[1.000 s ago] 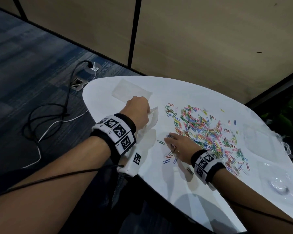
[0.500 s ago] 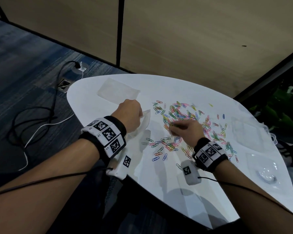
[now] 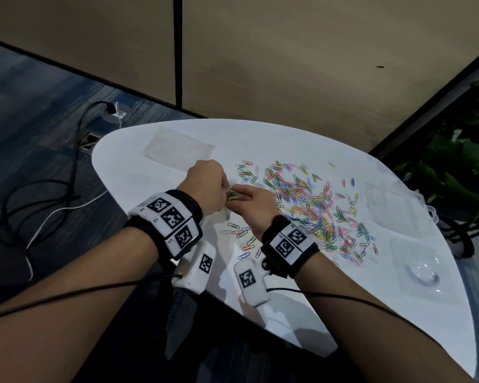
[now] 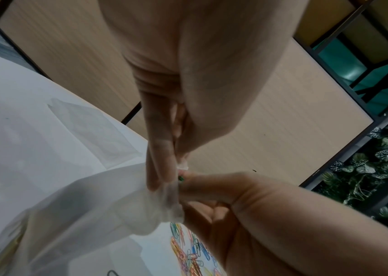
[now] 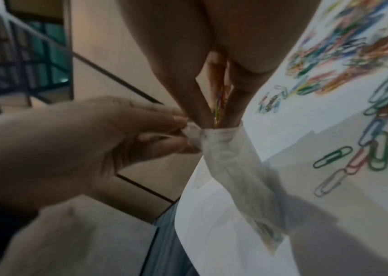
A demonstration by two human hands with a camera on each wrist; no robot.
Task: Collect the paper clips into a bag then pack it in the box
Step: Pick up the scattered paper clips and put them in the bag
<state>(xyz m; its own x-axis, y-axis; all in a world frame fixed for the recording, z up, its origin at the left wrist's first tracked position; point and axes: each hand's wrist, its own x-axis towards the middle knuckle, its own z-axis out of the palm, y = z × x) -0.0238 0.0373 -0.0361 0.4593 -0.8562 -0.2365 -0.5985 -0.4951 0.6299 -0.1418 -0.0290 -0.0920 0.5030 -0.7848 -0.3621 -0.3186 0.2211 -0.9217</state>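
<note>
Filling one bag [image 5: 226, 147], two hands.

The clips [image 3: 310, 205] are a mix of green, blue, pink, orange, yellow and silvery ones, scattered on a plain white counter [image 3: 302, 294]. The bag [image 5: 235, 160] is cloudy see-through white. Both wristbands [image 3: 174, 219] are black with white panels of black square-code patterns. The wall [image 3: 288, 64] is tan, the carpet [image 3: 33, 100] streaky blue-grey.

Right hand [image 5: 214, 61] pushes coloured paper clips [image 5: 220, 100] into a clear bag [image 5: 226, 147] whose rim the left hand [image 5: 75, 142] pinches.
</note>
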